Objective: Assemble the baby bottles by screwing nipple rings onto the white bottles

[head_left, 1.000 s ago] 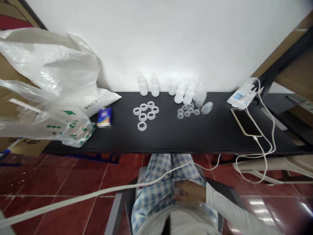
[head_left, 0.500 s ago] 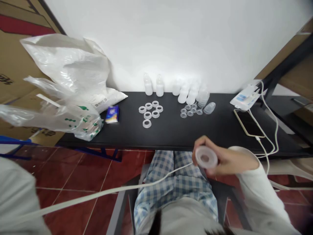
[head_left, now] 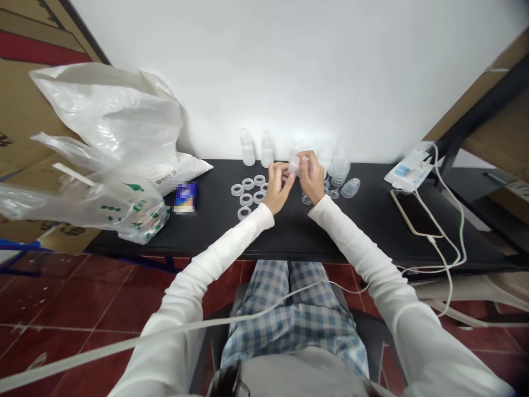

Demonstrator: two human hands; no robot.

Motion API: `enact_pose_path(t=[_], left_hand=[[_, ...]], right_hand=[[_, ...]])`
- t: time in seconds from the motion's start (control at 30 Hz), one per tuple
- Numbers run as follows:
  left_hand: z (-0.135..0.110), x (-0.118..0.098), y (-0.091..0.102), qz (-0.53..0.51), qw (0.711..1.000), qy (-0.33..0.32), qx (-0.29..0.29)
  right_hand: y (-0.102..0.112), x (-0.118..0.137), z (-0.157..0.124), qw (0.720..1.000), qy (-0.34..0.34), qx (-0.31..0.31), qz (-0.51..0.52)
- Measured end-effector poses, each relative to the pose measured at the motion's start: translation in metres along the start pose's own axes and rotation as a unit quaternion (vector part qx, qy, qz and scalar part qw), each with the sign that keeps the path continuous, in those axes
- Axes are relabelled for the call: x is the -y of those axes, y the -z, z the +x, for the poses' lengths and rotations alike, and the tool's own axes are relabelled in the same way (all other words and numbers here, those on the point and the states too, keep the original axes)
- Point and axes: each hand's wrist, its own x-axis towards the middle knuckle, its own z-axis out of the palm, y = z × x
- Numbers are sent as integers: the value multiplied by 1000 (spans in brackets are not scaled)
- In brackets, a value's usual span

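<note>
Above the black table, my right hand (head_left: 313, 176) grips a small translucent white baby bottle (head_left: 294, 165), its fingers wrapped round it. My left hand (head_left: 278, 186) closes on the other end of the same bottle, thumb and fingertips pressed to it. Left of the hands lie several white screw rings (head_left: 246, 199), partly hidden by my left hand. Small clear teats (head_left: 334, 193) lie beside my right wrist, some hidden behind it. Two capped bottles (head_left: 248, 149) stand by the wall. Clear domed caps (head_left: 339, 170) stand right of my hands, and one cap (head_left: 351, 187) lies on its side.
A large white plastic bag (head_left: 119, 116) and a clear bag with green print (head_left: 136, 212) fill the table's left end, near a blue box (head_left: 185, 197). At right lie a phone (head_left: 415, 212) with a white cable (head_left: 448, 270) and a white packet (head_left: 409, 168).
My right hand has carried the bottle from above my lap up over the table. My left hand has come into view and now grips the bottle too.
</note>
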Motion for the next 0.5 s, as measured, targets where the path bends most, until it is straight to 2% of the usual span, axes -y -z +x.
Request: enact_pose_path(t=[0.07, 0.17, 0.27, 0.4, 0.5], left_hand=[[0, 10, -16, 2, 1000, -1, 7], [-3, 22, -26, -6, 1000, 18, 14], [-7, 30, -27, -50, 997, 64, 11], [-7, 37, -28, -156, 975, 147, -61], [-5, 39, -28, -176, 970, 157, -55]], right_hand=[[-8, -18, -4, 999, -27, -32, -6], [-11, -39, -11, 998, -44, -45, -17], [-8, -52, -14, 998, -17, -2, -52], [-6, -56, -14, 989, 69, 99, -89], [-6, -52, -15, 989, 67, 108, -76]])
